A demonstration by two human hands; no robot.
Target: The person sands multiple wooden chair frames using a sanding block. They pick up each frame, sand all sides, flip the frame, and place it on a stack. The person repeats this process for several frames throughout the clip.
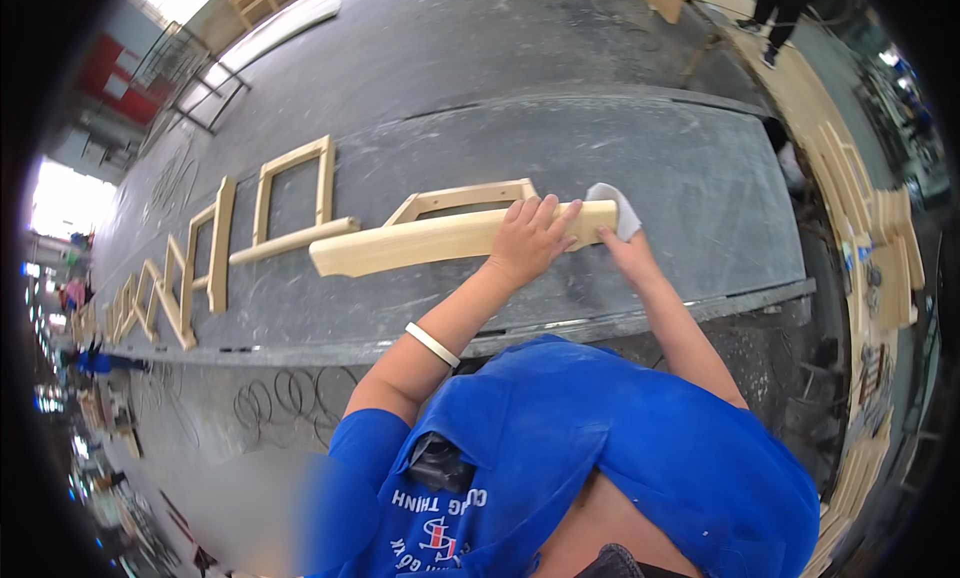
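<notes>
A pale wooden board (420,245), long and with a shaped lower edge, rests on the grey worktable in front of me. My left hand (528,240) grips it near its right end, the fingers reaching over the far edge. At that same end, my right hand (625,250) is closed on a folded white sheet (617,206) wrapped against the board's tip. Whether this sheet is sandpaper or cloth I cannot tell. Just behind the board lies an angled wooden frame (465,196), partly hidden by it.
To the left, a rectangular wooden frame (326,178) and a rounded rail (295,240) lie on the worktable (700,198), with several more frames (222,243) beyond. Coiled hoses (290,398) are on the floor. Wooden parts (900,248) are stacked at right; a person (780,13) stands far right.
</notes>
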